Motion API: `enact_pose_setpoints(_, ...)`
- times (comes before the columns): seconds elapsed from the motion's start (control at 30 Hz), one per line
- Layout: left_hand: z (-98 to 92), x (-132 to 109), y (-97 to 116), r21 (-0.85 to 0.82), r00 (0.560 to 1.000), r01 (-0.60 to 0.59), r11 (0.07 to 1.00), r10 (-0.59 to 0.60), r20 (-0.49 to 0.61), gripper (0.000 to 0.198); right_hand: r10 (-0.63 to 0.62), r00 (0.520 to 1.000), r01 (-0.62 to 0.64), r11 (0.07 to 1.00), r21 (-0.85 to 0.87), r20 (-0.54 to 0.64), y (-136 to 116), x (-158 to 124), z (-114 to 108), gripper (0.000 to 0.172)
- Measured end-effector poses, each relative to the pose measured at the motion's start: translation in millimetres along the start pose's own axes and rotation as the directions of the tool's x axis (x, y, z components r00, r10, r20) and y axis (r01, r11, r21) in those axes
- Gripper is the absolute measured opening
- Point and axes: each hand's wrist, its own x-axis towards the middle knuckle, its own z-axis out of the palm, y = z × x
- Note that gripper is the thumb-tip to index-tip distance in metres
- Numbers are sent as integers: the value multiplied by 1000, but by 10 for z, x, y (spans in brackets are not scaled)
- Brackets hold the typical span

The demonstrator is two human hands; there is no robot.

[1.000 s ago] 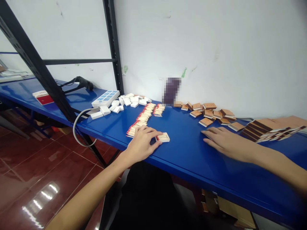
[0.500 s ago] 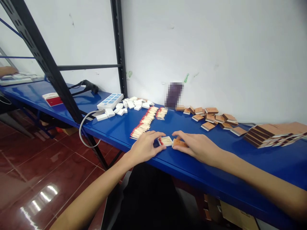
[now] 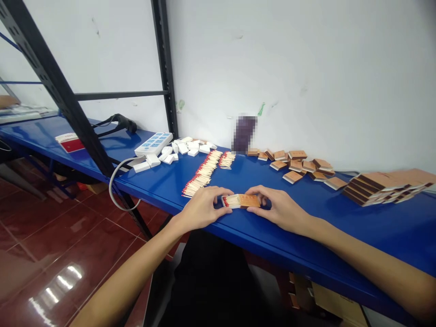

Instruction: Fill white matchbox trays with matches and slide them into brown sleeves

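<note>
My left hand grips the left end of a white matchbox tray filled with red-tipped matches. On the other side, my right hand holds an orange matchbox sleeve between thumb and fingers. The tray's right end is partly inside the sleeve, and its left part is uncovered. Both are close to the front edge of the blue table. Behind my left hand lie a long row of loose matches and a smaller pile of matches.
White trays lie beside a white power strip at the back left. Orange matchboxes are scattered behind my right hand, with a stack of matchboxes further right. A black shelf post stands behind.
The tray's right end has entered the orange sleeve, which was just touching or beside it before. The camera view has shifted slightly.
</note>
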Motion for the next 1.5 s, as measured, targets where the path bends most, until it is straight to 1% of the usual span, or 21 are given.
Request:
enact_pose_setpoints(0.1,-25,7,-1,-42,1000,12,999,-11,21,37,-39,999,38,998,43,19,31,12,-24,35)
enact_pose_setpoints(0.2,-41,13,-8,-92,999,7,996,-4,32,36,-54,998,52,996,77,26,-10,2,-26,35)
enact_pose_setpoints(0.27,-50,12,-15,-133,999,13,991,-7,49,40,-68,998,66,993,98,14,-91,2,19,35)
enact_pose_setpoints(0.4,-72,6,-39,-270,995,28,963,-2,95,54,-132,991,135,984,120,-36,-281,49,171,31)
enact_pose_setpoints(0.5,-84,7,-55,-341,996,31,940,-2,84,59,-158,987,162,979,124,-41,-342,88,232,28)
enact_pose_setpoints(0.6,-89,8,-56,-348,997,-8,938,32,63,57,-175,983,180,977,110,-50,-330,67,225,28)
enact_pose_setpoints(0.7,-91,2,-46,-289,999,-25,957,34,26,50,-176,981,181,982,60,-76,-276,-58,174,28)
enact_pose_setpoints(0.73,-91,-1,-43,-258,999,-25,966,29,12,46,-156,984,160,987,33,-83,-237,-127,145,29)
enact_pose_setpoints(0.8,-92,-3,-36,-197,1000,-27,980,27,-2,39,-83,991,79,996,-34,-108,-96,-303,62,34)
enact_pose_setpoints(0.87,-91,1,-31,-147,999,-31,989,32,1,33,27,983,-48,993,-112,-182,153,-522,-62,35)
enact_pose_setpoints(0.9,-90,5,-29,-126,999,-34,991,35,4,31,88,967,-125,982,-142,-239,314,-640,-139,33)
enact_pose_setpoints(0.93,-89,10,-28,-107,999,-36,994,37,8,30,149,939,-207,965,-161,-311,490,-760,-221,30)
enact_pose_setpoints(1.0,-85,20,-28,-75,999,-40,996,41,12,29,257,869,-368,907,-205,-424,841,-983,-391,28)
enact_pose_setpoints(1.03,-83,24,-29,-62,999,-39,997,40,16,29,302,841,-433,873,-224,-449,992,-1076,-468,29)
enact_pose_setpoints(1.1,-79,30,-27,-40,999,-30,999,31,24,29,395,807,-526,819,-229,-439,1204,-1207,-586,31)
enact_pose_setpoints(1.13,-78,31,-24,-30,999,-23,999,24,26,29,420,797,-551,800,-237,-433,1260,-1241,-623,33)
enact_pose_setpoints(1.17,-77,32,-20,-24,999,-20,1000,21,25,28,428,798,-558,790,-254,-424,1285,-1254,-647,36)
enact_pose_setpoints(1.27,-76,31,-3,-19,1000,-22,1000,22,15,27,399,835,-529,773,-351,-379,1256,-1213,-666,50)
enact_pose_setpoints(1.33,-78,29,5,-17,1000,-22,1000,22,13,26,407,850,-519,757,-396,-335,1231,-1180,-668,54)
enact_pose_setpoints(1.4,-81,27,5,-11,1000,-19,1000,19,16,25,434,839,-540,740,-401,-329,1249,-1182,-678,55)
enact_pose_setpoints(1.5,-88,28,-5,1,1000,-23,1000,23,16,24,434,822,-558,741,-373,-369,1352,-1241,-711,56)
